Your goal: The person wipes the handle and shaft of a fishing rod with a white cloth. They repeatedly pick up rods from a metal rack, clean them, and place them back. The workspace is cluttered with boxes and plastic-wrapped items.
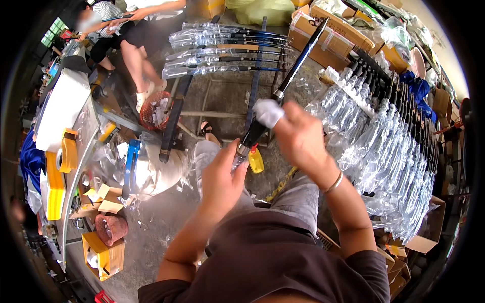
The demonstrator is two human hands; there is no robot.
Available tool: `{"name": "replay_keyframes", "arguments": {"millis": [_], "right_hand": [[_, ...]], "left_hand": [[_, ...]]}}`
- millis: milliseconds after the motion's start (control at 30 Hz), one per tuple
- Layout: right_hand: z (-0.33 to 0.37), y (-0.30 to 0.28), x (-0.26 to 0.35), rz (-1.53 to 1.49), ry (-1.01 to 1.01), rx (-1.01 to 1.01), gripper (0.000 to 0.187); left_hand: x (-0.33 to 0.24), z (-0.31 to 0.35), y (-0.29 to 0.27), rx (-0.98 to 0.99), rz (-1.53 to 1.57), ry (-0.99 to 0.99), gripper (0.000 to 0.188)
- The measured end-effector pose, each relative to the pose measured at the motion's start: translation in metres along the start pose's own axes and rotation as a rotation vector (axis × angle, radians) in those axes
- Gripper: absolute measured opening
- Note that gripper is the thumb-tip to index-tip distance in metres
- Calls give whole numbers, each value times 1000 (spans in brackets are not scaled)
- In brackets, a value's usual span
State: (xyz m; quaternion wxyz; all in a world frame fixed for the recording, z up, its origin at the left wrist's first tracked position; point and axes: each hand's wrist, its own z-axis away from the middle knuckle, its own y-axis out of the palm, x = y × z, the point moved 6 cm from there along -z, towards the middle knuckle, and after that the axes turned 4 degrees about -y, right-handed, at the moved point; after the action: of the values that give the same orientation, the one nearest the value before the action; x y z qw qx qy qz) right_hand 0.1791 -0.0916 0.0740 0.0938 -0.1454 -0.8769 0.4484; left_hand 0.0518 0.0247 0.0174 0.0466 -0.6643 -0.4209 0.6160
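A black fishing rod point(303, 59) slants up and away in front of me, with silver rings on its handle. My left hand point(222, 177) is wrapped round the butt end of the handle, near a silver ring. In my right hand point(304, 140) is a bunched white cloth point(269, 112), pressed against the rod higher up the handle. The right fingers are partly hidden behind the cloth and slightly blurred. Ahead, several rods point(232, 48) with plastic-wrapped handles lie across a dark metal rack point(174, 118).
At right, many plastic-sleeved rods point(389, 151) lean in a row. A yellow bottle point(256, 160) stands beyond my left hand. A red basket point(155, 112) holds white scraps. Left are a table point(83, 136) and yellow tape point(67, 151). Cartons point(313, 38) lie behind; people work at upper left.
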Motion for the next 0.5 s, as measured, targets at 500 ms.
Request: {"name": "replay_keyframes", "arguments": {"millis": [500], "right_hand": [[-11,-10,3,-99,5,-61,19]], "left_hand": [[-22,-4,-18,-127,-322,91,51]]}}
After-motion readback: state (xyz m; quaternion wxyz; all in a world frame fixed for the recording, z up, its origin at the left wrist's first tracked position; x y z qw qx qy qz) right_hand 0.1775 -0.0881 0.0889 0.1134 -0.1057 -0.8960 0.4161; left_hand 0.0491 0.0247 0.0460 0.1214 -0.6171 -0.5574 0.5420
